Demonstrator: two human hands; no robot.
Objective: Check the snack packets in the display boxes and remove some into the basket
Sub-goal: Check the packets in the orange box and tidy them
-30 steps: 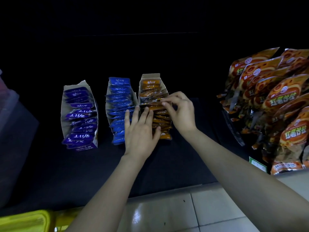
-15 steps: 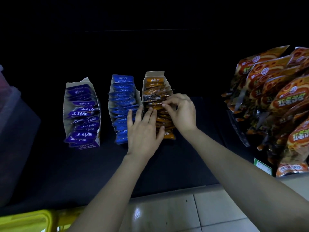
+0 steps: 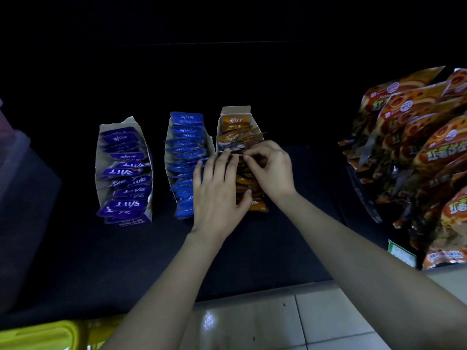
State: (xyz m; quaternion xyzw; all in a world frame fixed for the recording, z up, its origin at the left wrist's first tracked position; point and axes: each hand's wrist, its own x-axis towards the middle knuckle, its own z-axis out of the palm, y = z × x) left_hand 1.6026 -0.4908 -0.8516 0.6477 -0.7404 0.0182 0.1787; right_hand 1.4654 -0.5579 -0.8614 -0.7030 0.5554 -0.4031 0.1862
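Dark shelf (image 3: pixel 75 248) carries the orange display box (image 3: pixel 236 111); left hand (image 3: pixel 217 198) lies flat on its packets (image 3: pixel 233 133), fingers (image 3: pixel 219 165) straight; right hand (image 3: pixel 274 170), fingers curled, pinches one packet's top edge.

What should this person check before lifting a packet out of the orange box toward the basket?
1. Right hand grips the orange packets: ok, fingers curled on their top edges.
2. Left hand steadies the row: ok, fingers laid flat over it.
3. Only one packet pinched: cannot tell, fingers hide it.
4. Orange box stands straight beside the blue box: ok.
5. Yellow basket ready to receive: cannot tell, only its rim shows at lower left.
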